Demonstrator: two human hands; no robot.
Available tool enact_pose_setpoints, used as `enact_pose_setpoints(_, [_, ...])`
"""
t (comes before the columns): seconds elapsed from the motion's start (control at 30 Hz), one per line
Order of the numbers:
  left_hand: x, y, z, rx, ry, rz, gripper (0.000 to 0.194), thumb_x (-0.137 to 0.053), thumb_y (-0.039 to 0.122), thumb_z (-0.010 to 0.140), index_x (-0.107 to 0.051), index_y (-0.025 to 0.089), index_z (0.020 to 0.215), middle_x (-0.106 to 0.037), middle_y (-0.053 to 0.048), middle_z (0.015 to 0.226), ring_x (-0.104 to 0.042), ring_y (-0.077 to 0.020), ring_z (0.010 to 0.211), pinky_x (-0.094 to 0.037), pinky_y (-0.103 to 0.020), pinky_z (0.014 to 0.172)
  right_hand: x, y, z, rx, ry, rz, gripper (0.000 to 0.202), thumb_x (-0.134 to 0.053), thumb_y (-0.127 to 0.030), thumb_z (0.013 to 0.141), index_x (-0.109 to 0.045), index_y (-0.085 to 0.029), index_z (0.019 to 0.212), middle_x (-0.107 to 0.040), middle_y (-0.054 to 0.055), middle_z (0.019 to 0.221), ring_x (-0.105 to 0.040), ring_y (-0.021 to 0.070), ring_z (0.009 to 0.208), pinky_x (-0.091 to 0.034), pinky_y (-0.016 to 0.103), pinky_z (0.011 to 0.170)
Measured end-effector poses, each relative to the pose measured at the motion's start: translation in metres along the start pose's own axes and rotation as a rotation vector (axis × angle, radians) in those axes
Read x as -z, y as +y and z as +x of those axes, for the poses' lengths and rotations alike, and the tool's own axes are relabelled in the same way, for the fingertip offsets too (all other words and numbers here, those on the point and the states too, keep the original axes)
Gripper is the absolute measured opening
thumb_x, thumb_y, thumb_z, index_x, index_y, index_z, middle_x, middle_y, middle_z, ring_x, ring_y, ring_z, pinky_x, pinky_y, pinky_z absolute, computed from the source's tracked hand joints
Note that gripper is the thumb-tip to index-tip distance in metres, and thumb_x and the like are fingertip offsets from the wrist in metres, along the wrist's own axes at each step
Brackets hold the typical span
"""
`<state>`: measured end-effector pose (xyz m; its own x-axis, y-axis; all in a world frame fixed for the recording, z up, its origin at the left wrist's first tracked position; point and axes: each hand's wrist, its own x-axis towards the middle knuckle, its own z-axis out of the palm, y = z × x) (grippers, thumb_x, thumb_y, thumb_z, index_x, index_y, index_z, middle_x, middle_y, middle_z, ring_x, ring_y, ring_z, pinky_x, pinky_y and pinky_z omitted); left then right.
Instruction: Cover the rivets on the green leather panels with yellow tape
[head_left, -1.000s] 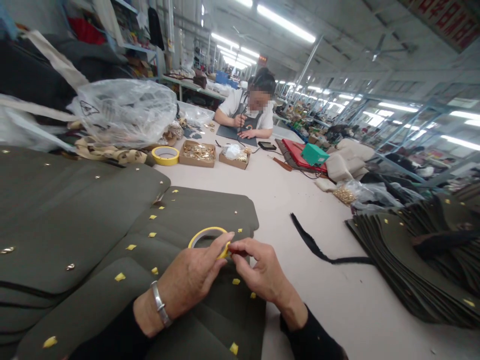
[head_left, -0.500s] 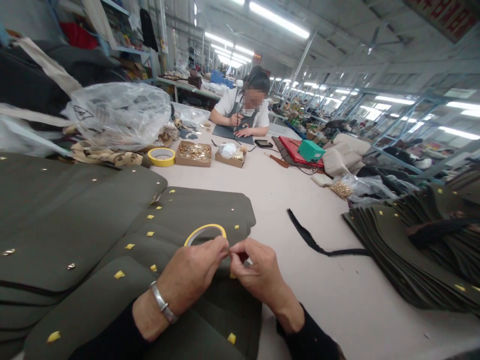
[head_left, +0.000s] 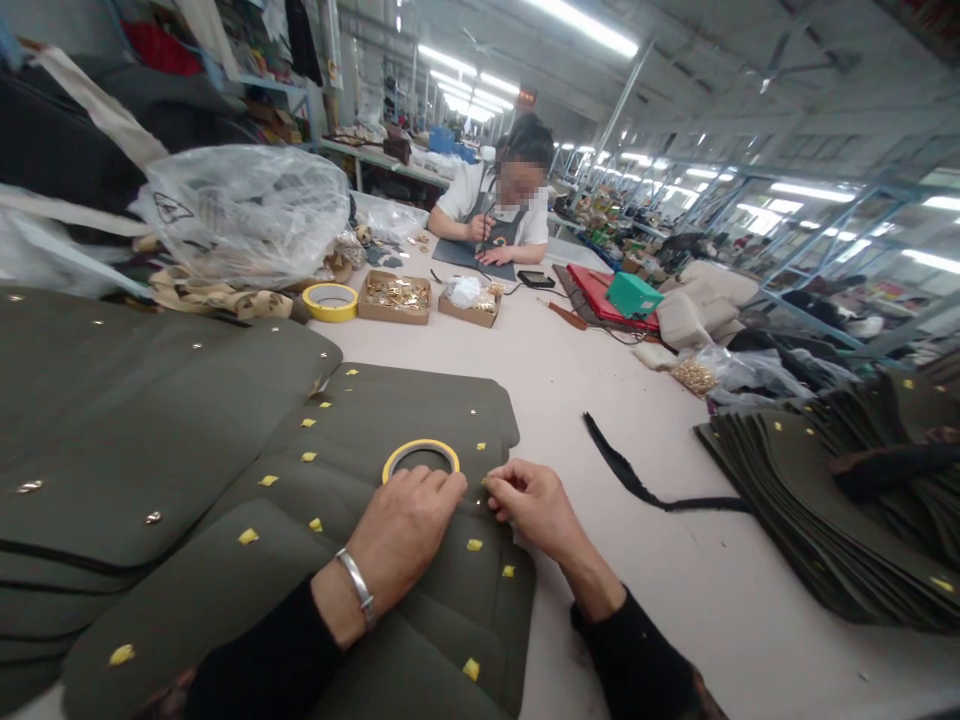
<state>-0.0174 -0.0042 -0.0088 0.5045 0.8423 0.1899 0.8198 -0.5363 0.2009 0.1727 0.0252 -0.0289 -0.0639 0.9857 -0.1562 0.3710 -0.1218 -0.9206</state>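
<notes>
My left hand (head_left: 403, 528), with a silver bangle at the wrist, grips a roll of yellow tape (head_left: 388, 466) by its near right edge. To its right, my right hand (head_left: 538, 508) is closed in a pinch, a small bit of yellow tape (head_left: 486, 482) just showing at the fingertips. A gap separates the two hands. Beneath them lie dark olive panels (head_left: 420, 400), overlapping one another and dotted with small yellow tape pieces (head_left: 475, 545). Metal fittings show on the panels at the left.
A second tape roll (head_left: 331, 303) sits beside a box of gold hardware (head_left: 394, 297) and another small box (head_left: 471, 302). Stacked olive panels (head_left: 780, 500) stand at the right, near a black strip (head_left: 630, 480). Across the table a co-worker (head_left: 491, 215) bends over a dark piece.
My hands have come apart, the right one moving rightward with the bit of tape. The tape roll now lies flatter over the panel. My view has shifted slightly.
</notes>
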Motion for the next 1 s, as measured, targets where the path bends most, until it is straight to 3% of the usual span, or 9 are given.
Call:
enact_pose_setpoints(0.2, [-0.006, -0.007, 0.005, -0.019, -0.072, -0.031, 0.019, -0.038, 0.015, 0.096, -0.056, 0.02, 0.091, -0.061, -0.005, 0.083, -0.053, -0.0225, 0.081, -0.042, -0.036, 0.073, 0.005, -0.001, 0.001, -0.102, -0.205, 0.009, 0.009, -0.062, -0.023, 0.075, -0.065, -0.014, 0.073, -0.062, -0.003, 0.056, -0.055, 0.0074, 0.045, -0.046, 0.017, 0.046])
enact_pose_setpoints(0.33, [-0.006, -0.006, 0.005, -0.035, -0.108, -0.053, 0.019, -0.039, 0.013, 0.094, -0.056, 0.02, 0.089, -0.061, -0.004, 0.082, -0.052, -0.0221, 0.078, -0.04, -0.036, 0.071, 0.01, -0.004, 0.002, -0.088, -0.321, -0.086, 0.008, -0.058, -0.018, 0.075, -0.065, -0.015, 0.072, -0.059, -0.004, 0.055, -0.054, 0.0085, 0.045, -0.044, 0.018, 0.046])
enact_pose_setpoints(0.57, [-0.009, -0.009, 0.004, -0.032, -0.122, -0.093, 0.02, -0.037, 0.014, 0.095, -0.055, 0.02, 0.09, -0.061, -0.004, 0.085, -0.052, -0.0229, 0.08, -0.04, -0.038, 0.073, 0.001, -0.02, -0.005, 0.247, -0.209, -0.597, 0.016, -0.056, -0.012, 0.077, -0.067, -0.018, 0.067, -0.067, 0.0, 0.062, -0.059, 0.0137, 0.057, -0.038, 0.023, 0.055])
enact_pose_setpoints(0.67, [-0.011, -0.01, 0.003, -0.036, -0.12, -0.106, 0.019, -0.038, 0.014, 0.095, -0.055, 0.02, 0.092, -0.06, -0.005, 0.086, -0.051, -0.0231, 0.082, -0.041, -0.038, 0.074, -0.003, -0.023, -0.007, 0.259, -0.194, -0.71, 0.015, -0.056, -0.011, 0.079, -0.068, -0.018, 0.072, -0.07, 0.003, 0.067, -0.062, 0.0165, 0.063, -0.039, 0.025, 0.06])
enact_pose_setpoints(0.73, [-0.011, -0.011, 0.002, -0.045, -0.117, -0.113, 0.019, -0.037, 0.014, 0.096, -0.055, 0.019, 0.092, -0.06, -0.005, 0.086, -0.051, -0.0229, 0.082, -0.041, -0.038, 0.074, -0.002, -0.022, -0.008, 0.239, -0.175, -0.728, 0.013, -0.059, -0.014, 0.081, -0.069, -0.018, 0.09, -0.07, 0.003, 0.069, -0.063, 0.0186, 0.067, -0.04, 0.026, 0.062])
enact_pose_setpoints(0.83, [-0.009, -0.013, -0.001, -0.066, -0.114, -0.125, 0.019, -0.036, 0.015, 0.096, -0.055, 0.02, 0.091, -0.059, -0.004, 0.087, -0.05, -0.0224, 0.082, -0.041, -0.037, 0.074, 0.005, -0.017, -0.01, 0.225, -0.146, -0.65, 0.03, -0.063, -0.02, 0.083, -0.061, -0.015, 0.112, -0.067, 0.001, 0.066, -0.062, 0.0178, 0.063, -0.041, 0.026, 0.062])
enact_pose_setpoints(1.0, [-0.006, -0.014, -0.004, -0.092, -0.115, -0.14, 0.023, -0.033, 0.016, 0.097, -0.054, 0.02, 0.091, -0.059, -0.005, 0.088, -0.049, -0.023, 0.084, -0.041, -0.039, 0.078, 0.023, -0.007, -0.014, 0.298, -0.137, -0.502, 0.013, -0.054, -0.016, 0.088, -0.067, -0.018, 0.09, -0.067, 0.0, 0.072, -0.06, 0.0137, 0.065, -0.042, 0.024, 0.064])
